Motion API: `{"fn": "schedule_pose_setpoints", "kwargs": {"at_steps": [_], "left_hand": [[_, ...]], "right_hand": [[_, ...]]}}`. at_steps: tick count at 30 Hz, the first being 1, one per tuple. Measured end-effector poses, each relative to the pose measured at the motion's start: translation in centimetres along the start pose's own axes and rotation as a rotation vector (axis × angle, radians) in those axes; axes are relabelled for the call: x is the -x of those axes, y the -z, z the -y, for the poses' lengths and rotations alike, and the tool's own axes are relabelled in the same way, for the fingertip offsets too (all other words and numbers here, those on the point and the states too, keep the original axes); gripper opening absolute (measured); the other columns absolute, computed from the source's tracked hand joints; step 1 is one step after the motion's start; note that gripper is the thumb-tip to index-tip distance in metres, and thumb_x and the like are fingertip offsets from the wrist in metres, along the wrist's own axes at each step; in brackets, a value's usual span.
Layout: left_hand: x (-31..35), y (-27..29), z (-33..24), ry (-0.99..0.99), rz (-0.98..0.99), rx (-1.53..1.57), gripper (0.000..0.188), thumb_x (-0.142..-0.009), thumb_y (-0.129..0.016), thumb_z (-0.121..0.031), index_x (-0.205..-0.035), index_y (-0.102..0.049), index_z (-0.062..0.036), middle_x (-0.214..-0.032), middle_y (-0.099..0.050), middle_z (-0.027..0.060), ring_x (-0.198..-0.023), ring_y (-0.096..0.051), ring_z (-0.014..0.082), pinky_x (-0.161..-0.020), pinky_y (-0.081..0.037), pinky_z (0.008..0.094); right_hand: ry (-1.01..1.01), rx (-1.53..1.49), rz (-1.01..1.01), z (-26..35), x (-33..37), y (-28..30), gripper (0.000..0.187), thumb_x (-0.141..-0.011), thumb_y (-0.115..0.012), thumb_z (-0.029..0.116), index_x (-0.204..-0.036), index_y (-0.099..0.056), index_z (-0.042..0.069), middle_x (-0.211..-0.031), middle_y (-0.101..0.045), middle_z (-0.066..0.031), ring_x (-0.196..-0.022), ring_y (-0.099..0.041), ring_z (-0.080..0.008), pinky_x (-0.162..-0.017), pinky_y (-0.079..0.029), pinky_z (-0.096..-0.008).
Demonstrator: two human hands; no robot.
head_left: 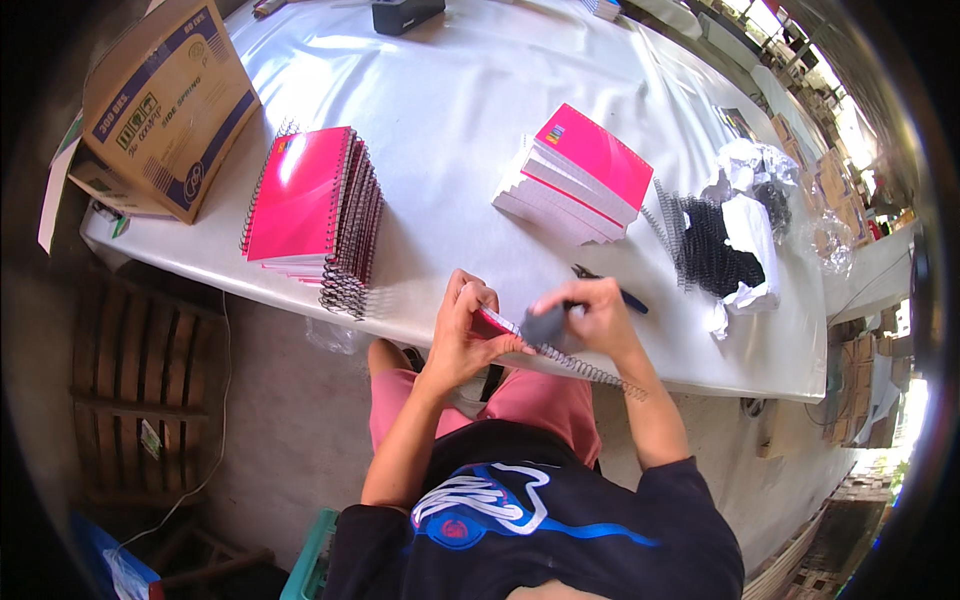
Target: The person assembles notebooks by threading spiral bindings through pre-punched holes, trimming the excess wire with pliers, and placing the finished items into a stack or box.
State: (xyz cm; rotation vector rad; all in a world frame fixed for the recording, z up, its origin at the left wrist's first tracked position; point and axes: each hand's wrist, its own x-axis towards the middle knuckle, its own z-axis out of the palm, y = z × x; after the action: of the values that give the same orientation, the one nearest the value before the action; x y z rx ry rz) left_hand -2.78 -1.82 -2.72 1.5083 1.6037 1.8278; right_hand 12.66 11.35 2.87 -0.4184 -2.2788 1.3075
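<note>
At the table's near edge my left hand (465, 330) grips a notebook (492, 320), seen edge-on, with a pink cover and white pages. A dark wire spiral coil (590, 370) runs along its edge, and its loose end sticks out to the right below my right wrist. My right hand (590, 315), blurred, is closed on a dark grey rounded thing (545, 325) against the coil and the notebook's edge; its kind is unclear. Just behind that hand lie pliers (630, 300) with dark blue handles, partly hidden.
Spiral-bound pink notebooks (300, 190) are stacked at left, beside a cardboard box (170, 110). Another pink-covered stack (595, 160) without coils stands farther right. Black coils (710, 245) lie at right with crumpled white paper (750, 245). A black object (408, 14) sits at the far edge.
</note>
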Motion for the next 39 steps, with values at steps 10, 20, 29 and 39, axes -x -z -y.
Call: {"fn": "schedule_pose_setpoints", "kwargs": {"at_steps": [10,20,29,39], "left_hand": [[0.0,-0.5,1.1,0.123,-0.048,0.109,0.092,-0.043,-0.094,-0.028,-0.101,-0.026,-0.0055,-0.087,-0.038,0.0056,-0.077,-0.041,0.0158,-0.07,-0.041,0.0289],[-0.2,-0.6,0.7,0.141,0.008,0.118,0.088,-0.05,-0.091,-0.032,-0.094,-0.02,-0.0056,-0.088,-0.036,0.008,-0.081,-0.04,0.0169,-0.075,-0.041,0.0304],[0.7,-0.5,1.2,0.122,0.035,0.132,0.089,-0.051,-0.091,-0.03,-0.097,-0.018,-0.0072,-0.09,-0.033,0.0078,-0.083,-0.037,0.0177,-0.08,-0.038,0.0295],[0.4,0.8,0.4,0.281,0.031,0.393,0.015,-0.096,-0.049,-0.017,-0.104,-0.043,-0.0064,-0.093,-0.041,0.0023,-0.084,-0.037,0.0099,-0.077,-0.032,0.023]], "right_hand": [[0.149,-0.498,-0.034,2.2,-0.8,-1.3,0.024,-0.067,-0.061,-0.011,-0.085,-0.07,0.001,-0.081,-0.07,-0.013,-0.076,-0.068,-0.0193,-0.072,-0.052,-0.0272],[-0.05,-0.253,-0.14,1.5,-2.3,-2.9,0.02,-0.071,-0.063,-0.006,-0.087,-0.07,0.002,-0.081,-0.07,-0.0116,-0.075,-0.066,-0.012,-0.07,-0.052,-0.0256],[-0.008,-0.151,-0.057,1.6,-2.1,-3.1,0.025,-0.071,-0.062,-0.01,-0.09,-0.07,0.004,-0.083,-0.07,-0.0082,-0.077,-0.065,-0.0113,-0.071,-0.051,-0.0256],[-0.533,1.018,-0.556,0.4,9.9,7.6,0.042,-0.074,-0.053,-0.004,-0.115,-0.06,0.005,-0.116,-0.06,-0.0121,-0.106,-0.058,-0.0261,-0.091,-0.045,-0.0433]]}}
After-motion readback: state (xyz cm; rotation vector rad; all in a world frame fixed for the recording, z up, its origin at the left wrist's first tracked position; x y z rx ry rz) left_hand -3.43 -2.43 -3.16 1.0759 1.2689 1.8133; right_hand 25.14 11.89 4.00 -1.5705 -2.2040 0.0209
